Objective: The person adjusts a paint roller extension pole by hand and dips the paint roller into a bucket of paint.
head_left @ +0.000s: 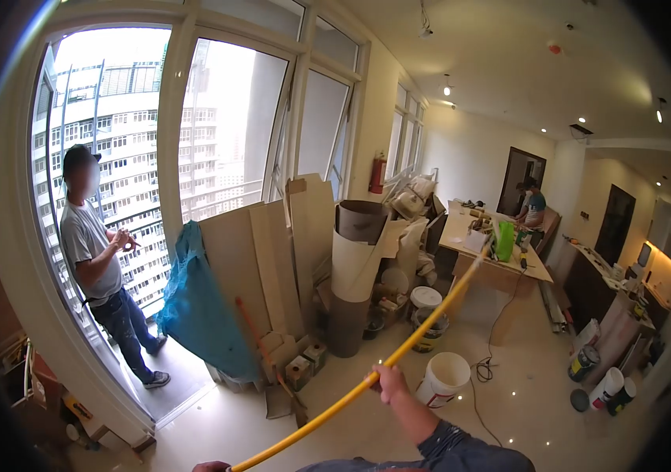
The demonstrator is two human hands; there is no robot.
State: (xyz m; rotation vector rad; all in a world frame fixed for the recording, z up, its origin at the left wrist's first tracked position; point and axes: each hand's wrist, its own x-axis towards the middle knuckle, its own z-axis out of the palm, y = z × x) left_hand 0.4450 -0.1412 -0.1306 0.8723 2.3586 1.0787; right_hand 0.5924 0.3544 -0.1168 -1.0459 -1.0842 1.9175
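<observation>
A long yellow pole [430, 321] runs slantwise from the bottom edge up toward the worktable. My right hand [389, 383] is wrapped round it near the middle of the view, with the forearm coming up from below. At the bottom edge my left hand [211, 466] shows only in part, at the pole's lower end; its fingers are mostly cut off by the frame. The pole's far end overlaps the table edge in the view; whether it touches anything there cannot be made out. A white bucket [446, 376] stands on the floor beyond my right hand.
A person [103, 259] stands in the balcony doorway at left. Boards [233, 267], a blue sheet [202, 315] and a rolled sheet [351, 283] lean near the windows. Two people are behind the worktable [536, 269]. A cable [486, 366] and several buckets lie about the floor.
</observation>
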